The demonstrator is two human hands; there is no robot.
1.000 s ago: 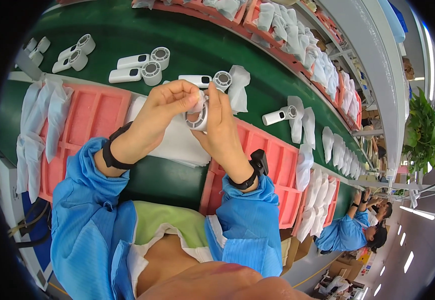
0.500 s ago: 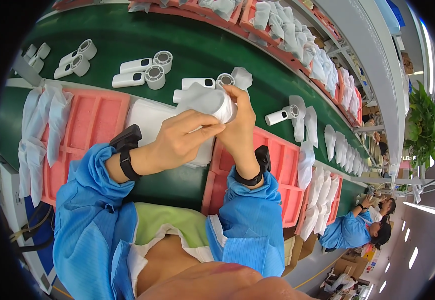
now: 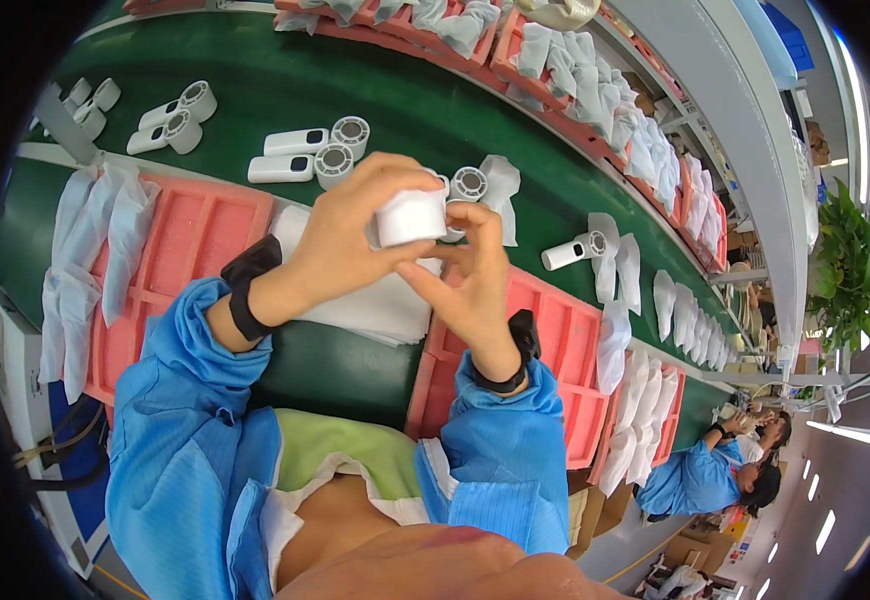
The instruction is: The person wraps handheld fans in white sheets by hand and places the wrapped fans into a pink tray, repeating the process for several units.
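Observation:
A white handheld fan [image 3: 412, 217] is held up in front of me, its round head facing me; the rest of it is hidden behind my fingers. My left hand [image 3: 350, 225] is closed around its left side. At the right side, my right hand [image 3: 470, 280] grips with thumb and curled fingers. Whether a translucent sleeve still covers the fan, I cannot tell. Beneath my hands lies a stack of white sheet-like sleeves [image 3: 370, 312]. Just beyond them, another fan [image 3: 469, 183] lies on the green belt [image 3: 225, 75] beside a translucent sleeve [image 3: 500, 195].
Pairs of white fans [image 3: 295, 155] lie along the belt to the left. A pink tray [image 3: 205, 235] stands left, with wrapped pieces [image 3: 80, 285] over its edge; another pink tray [image 3: 565, 340] is at right. Filled trays [image 3: 595, 110] line the far side. A co-worker [image 3: 700, 475] sits far right.
My left hand has gone from pinching the translucent sleeve's edge to wrapping round the fan. The fan's head has turned toward me. My right hand has lowered slightly. The surroundings have shifted a little in view.

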